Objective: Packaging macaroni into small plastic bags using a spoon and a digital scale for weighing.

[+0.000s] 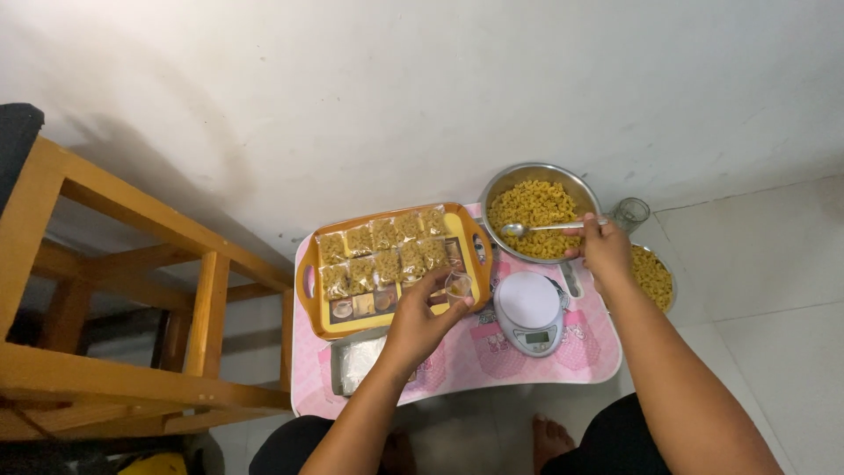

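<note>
Left hand (420, 318) pinches a small clear bag (458, 285) over the tray (397, 318); right hand (605, 244) grips a spoon (538, 228) above the macaroni bowl (538, 215).

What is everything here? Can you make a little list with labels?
left hand: holds small clear bag
right hand: holds spoon over bowl of pasta
tray: yellow, with filled bags in two rows
scale: pan bare
table: pink, low
glass: behind bowl, on floor
</note>
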